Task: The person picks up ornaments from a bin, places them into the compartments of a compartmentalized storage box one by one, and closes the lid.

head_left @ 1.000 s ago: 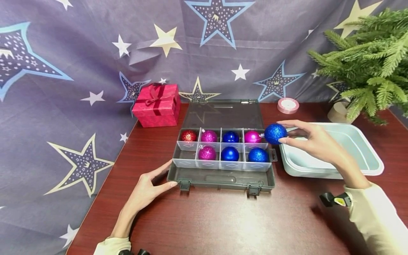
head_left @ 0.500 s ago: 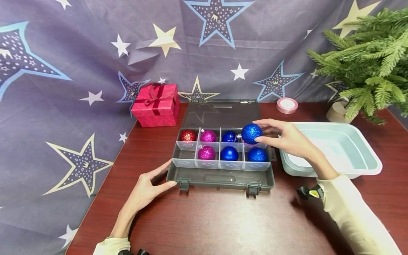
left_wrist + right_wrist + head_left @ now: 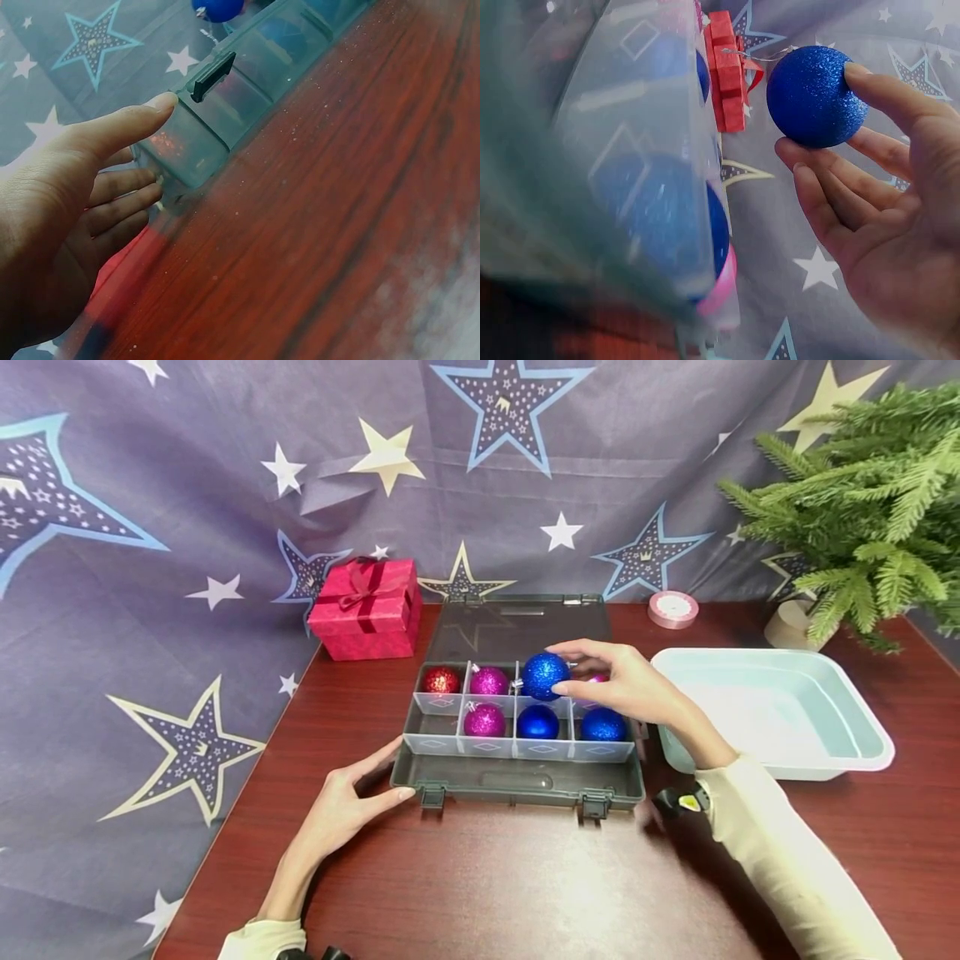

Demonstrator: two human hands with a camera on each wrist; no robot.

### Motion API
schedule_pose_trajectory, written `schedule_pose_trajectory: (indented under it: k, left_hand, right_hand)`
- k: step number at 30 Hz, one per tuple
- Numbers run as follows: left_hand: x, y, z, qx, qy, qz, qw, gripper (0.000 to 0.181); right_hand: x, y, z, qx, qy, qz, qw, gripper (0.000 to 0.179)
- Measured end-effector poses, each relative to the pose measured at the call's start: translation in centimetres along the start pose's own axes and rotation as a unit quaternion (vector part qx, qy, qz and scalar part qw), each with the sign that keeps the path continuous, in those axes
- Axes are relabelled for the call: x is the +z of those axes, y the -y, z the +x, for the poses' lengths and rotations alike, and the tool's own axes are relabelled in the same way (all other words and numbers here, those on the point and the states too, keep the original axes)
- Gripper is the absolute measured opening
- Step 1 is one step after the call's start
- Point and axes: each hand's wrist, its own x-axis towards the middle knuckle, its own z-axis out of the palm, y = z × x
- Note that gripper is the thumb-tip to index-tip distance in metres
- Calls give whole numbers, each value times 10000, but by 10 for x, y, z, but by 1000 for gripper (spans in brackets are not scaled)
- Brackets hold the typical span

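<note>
My right hand (image 3: pixel 626 683) pinches a blue glitter Christmas bauble (image 3: pixel 545 676) between thumb and fingers. It holds the bauble above the back row of the divided plastic box (image 3: pixel 517 781), hiding the shiny blue ball there. In the right wrist view the bauble (image 3: pixel 816 96) is apart from the box, its hanger loop pointing left. A red bauble (image 3: pixel 442 680), two pink glitter baubles (image 3: pixel 484 720), a blue bauble (image 3: pixel 537 722) and a blue glitter bauble (image 3: pixel 603 725) sit in separate compartments; a pink one (image 3: pixel 597 678) is partly covered. My left hand (image 3: pixel 347 806) touches the box's left front corner with straight fingers.
The box's lid (image 3: pixel 517 631) lies open behind it. A pale green tray (image 3: pixel 832 764) stands to the right, with a pink ribbon roll (image 3: pixel 672 609) and an artificial fir tree (image 3: pixel 862 518) behind. A red gift box (image 3: pixel 365 608) is at the back left.
My right hand has carried the blue glitter bauble left, from beside the tray across the box's back row. The left hand has stayed at the box corner.
</note>
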Motion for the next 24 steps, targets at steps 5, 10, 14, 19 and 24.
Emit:
schedule_pose_trajectory:
  k: [5, 10, 14, 19, 24]
  left_hand:
    - [0, 0, 0, -14, 8, 15, 10000, 70]
    - [1, 1, 0, 25, -5, -22, 10000, 70]
    - [1, 2, 0, 45, 8, -59, 10000, 69]
    - [1, 3, 0, 57, 26, -98, 9999, 69]
    - [2, 3, -1, 67, 47, -130, 9999, 69]
  right_hand:
    - [9, 4, 10, -60, 91, 63, 9999, 51]
    - [19, 8, 20, -175, 222, 43, 9996, 50]
    - [27, 10, 27, -259, 329, 56, 9991, 50]
    - [37, 14, 35, -327, 484, 78, 9983, 50]
    - [47, 15, 44, -437, 632, 177, 9969, 49]
